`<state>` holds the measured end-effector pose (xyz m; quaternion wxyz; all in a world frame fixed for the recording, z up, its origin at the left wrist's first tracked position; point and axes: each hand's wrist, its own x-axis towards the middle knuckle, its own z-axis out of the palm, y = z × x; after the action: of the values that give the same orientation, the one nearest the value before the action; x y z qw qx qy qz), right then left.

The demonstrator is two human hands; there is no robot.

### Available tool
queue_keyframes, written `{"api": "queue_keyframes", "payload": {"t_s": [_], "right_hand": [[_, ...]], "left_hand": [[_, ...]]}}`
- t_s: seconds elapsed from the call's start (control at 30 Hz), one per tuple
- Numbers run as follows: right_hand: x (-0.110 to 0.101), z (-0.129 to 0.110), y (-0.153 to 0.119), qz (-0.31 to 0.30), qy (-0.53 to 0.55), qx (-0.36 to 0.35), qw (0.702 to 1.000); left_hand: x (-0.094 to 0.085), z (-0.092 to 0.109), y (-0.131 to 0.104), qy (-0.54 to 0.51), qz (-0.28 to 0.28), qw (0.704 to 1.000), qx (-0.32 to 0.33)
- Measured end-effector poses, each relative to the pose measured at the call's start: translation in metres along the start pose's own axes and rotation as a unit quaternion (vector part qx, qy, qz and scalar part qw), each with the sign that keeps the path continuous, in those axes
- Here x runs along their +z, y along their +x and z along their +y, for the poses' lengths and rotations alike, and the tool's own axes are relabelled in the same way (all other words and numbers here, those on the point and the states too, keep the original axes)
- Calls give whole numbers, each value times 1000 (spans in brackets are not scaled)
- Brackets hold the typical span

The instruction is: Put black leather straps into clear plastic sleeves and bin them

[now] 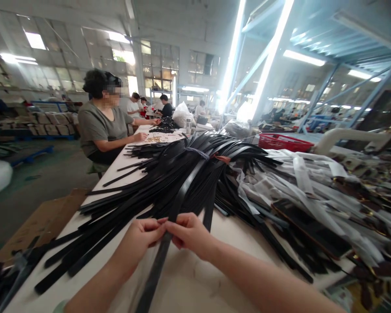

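One long black strap [158, 267] runs from the large bundle toward me, and both my hands pinch it at the same spot. My left hand [143, 234] grips its left edge with thumb and fingertips. Closed on the right edge is my right hand [190, 232], its fingertips almost meeting the left ones. Beyond them, a big heap of black straps [169, 174] fans out over the white table [195, 282]. A purple tie [197, 152] and an orange tie [221, 159] lie across the heap. Whatever sits under my fingertips is hidden.
At the table's left side sits a co-worker [104, 126] with hands over small gold-coloured pieces [156, 139]. White-wrapped straps [299, 187] and a dark flat phone-like object [313, 228] lie on the right. A red basket [283, 142] stands behind; cardboard [48, 217] is on the left.
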<state>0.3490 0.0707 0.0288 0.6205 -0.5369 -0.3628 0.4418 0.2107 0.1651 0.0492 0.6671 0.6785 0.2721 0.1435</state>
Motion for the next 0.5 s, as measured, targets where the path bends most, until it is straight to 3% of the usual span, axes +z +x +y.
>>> {"api": "queue_keyframes", "payload": {"t_s": [0.2, 0.3, 0.4, 0.5], "right_hand": [[-23, -6, 15, 79, 193, 20, 978], [-19, -4, 11, 71, 134, 18, 988], [-6, -3, -1, 9, 16, 3, 1000], [-10, -10, -2, -7, 17, 23, 1000]], "left_hand": [[-1, -2, 0, 34, -104, 992, -71], [0, -4, 2, 23, -69, 997, -30], [-2, -3, 2, 18, -20, 1000, 12], [-3, -1, 0, 44, -61, 997, 10]]}}
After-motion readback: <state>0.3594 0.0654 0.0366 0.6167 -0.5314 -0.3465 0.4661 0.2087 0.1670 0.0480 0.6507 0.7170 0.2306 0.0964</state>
